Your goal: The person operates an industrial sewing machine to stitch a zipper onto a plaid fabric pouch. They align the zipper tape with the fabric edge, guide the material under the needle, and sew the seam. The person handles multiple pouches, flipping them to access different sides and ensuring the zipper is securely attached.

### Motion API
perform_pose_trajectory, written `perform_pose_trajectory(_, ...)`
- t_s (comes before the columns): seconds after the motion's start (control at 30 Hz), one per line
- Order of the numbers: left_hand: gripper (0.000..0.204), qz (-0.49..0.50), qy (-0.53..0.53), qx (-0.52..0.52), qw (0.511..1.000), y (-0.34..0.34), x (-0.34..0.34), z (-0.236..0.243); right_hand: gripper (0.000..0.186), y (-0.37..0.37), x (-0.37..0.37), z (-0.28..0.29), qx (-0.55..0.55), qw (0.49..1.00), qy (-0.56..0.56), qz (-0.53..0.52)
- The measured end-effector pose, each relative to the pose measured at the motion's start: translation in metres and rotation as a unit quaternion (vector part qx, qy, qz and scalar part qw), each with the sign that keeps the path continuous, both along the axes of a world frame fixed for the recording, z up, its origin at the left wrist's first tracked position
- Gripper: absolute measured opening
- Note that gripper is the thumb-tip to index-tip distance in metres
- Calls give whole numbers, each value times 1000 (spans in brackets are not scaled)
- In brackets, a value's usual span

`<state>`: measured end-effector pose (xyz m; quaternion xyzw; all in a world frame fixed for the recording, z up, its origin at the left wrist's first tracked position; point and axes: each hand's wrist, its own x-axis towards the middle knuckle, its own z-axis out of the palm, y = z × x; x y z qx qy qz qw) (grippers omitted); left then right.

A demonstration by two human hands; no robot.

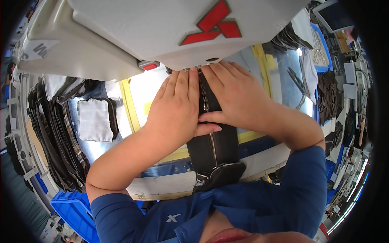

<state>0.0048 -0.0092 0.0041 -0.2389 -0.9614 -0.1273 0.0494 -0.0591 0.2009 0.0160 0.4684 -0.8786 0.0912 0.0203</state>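
Note:
My left hand point(174, 105) lies flat on a black zippered fabric strip point(214, 148), fingers stretched toward the base of a white sewing machine point(154, 24) with a red emblem. My right hand point(233, 97) also lies flat on the strip, just right of the metal zipper, its thumb reaching toward my left one. The fingertips of both hands are at the machine's underside, where the needle area is mostly hidden. The strip runs down toward my body, ending in a folded black piece point(227, 176) with another zipper at the table's front edge.
Stacked dark fabric pieces point(54, 137) and a white panel with zipper point(95, 119) lie at the left. A blue crate point(73, 212) is lower left. At the right are scissors point(298, 83), a blue tray point(322, 48), brown pieces point(326, 95) and a monitor point(332, 16).

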Motion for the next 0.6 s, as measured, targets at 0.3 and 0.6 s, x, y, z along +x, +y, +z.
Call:
perform_pose_trajectory(0.3, 133, 5, -14, 22, 1000, -1, -2, 1, 99, -1, -2, 3, 10, 1000, 1, 6)
perform_pose_trajectory(0.6, 133, 8, -32, 35, 999, -2, -6, 4, 97, -2, -1, 4, -3, 1000, 0, 6)
